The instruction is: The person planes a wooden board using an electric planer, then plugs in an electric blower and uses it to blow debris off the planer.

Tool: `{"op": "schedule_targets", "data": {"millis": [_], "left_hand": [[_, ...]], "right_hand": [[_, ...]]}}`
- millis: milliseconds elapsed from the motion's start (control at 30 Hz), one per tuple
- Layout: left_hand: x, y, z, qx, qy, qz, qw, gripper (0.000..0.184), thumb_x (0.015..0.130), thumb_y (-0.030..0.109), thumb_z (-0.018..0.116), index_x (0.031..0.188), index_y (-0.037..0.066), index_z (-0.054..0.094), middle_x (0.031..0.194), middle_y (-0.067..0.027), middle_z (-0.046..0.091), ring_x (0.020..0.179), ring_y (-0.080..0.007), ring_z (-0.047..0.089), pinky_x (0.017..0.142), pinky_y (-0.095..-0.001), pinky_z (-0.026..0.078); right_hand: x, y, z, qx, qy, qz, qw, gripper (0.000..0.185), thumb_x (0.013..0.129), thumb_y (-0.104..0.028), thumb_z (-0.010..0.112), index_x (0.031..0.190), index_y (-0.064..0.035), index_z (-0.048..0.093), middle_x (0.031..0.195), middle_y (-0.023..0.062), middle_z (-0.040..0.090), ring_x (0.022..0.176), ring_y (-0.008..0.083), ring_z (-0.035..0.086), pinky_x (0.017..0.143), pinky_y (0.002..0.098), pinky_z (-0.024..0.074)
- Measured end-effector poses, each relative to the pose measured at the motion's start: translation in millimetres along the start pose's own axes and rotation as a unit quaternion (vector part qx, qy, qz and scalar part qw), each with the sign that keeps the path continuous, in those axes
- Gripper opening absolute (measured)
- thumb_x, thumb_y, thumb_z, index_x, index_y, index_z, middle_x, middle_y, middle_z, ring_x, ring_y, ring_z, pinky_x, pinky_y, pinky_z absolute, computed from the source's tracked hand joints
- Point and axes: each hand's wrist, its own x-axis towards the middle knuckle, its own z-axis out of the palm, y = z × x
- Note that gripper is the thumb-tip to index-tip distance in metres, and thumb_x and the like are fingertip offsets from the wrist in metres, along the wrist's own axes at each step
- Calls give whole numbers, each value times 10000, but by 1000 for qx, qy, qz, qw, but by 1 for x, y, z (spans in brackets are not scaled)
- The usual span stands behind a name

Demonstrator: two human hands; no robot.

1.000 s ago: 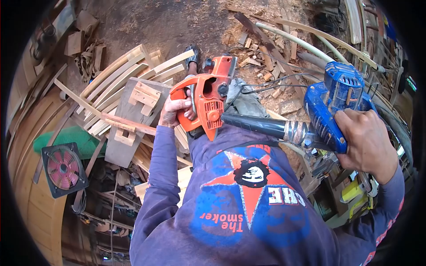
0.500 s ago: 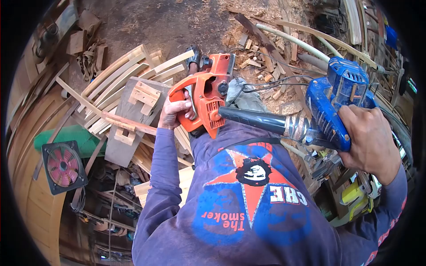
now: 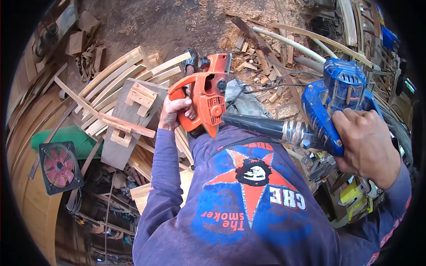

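My left hand (image 3: 173,113) is wrapped round the handle of an orange electric planer (image 3: 208,95), held tilted in front of my thigh. In my right hand (image 3: 366,144) is the handle of a blue electric blower (image 3: 321,117). Its long black nozzle (image 3: 255,124), wrapped with tape near the blower body, points left toward the planer. The nozzle's tip is hidden behind the planer's lower side. Below the planer's far end, part of my foot (image 3: 191,66) shows.
Curved wooden strips (image 3: 108,84) are stacked at the left, beside a board (image 3: 115,148) carrying small wood pieces. A fan (image 3: 60,168) stands lower left. Offcuts (image 3: 262,66) and shavings lie on the floor ahead. A dark cable (image 3: 275,84) runs between the tools.
My right hand and the blower have shifted slightly left and down. The nozzle's tip has gone from the planer's side to behind it. The planer has turned a little.
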Motion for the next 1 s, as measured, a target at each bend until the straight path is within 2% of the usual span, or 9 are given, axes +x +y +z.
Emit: {"op": "schedule_targets", "data": {"millis": [167,267,533,800,1000], "left_hand": [[2,-12,-10,-10,15,-1,1000,327,775,73,732,1037,61,537,673,-47,530,484,-169,538,478,-353,477],[2,-13,-13,-16,24,3,1000,306,788,68,715,1035,71,534,673,-50,534,490,-173,536,488,-358,478],[6,-11,-16,-18,32,-14,999,269,819,74,680,1045,91,534,652,-36,516,502,-176,528,507,-346,466],[11,-6,-8,-1,16,-27,999,284,812,76,681,1059,86,541,685,-33,540,505,-158,526,499,-335,466],[14,3,4,14,8,-38,999,277,820,83,673,1066,85,546,685,-32,556,509,-150,528,494,-327,470]], "right_hand": [[-3,4,11,15,31,40,999,389,568,-140,772,836,-22,516,787,159,622,713,370,649,650,450,526],[-7,9,18,24,49,32,998,389,568,-141,770,839,-17,520,782,165,628,697,380,648,644,452,531],[-15,10,49,87,24,33,995,358,609,-141,777,835,-17,529,763,178,635,702,403,661,650,476,540],[-25,20,64,112,91,70,987,396,592,-138,792,871,-18,539,801,180,649,732,413,661,666,481,542],[-22,18,58,144,27,60,987,403,598,-140,798,880,-16,538,812,185,656,746,421,661,687,490,548]]}}
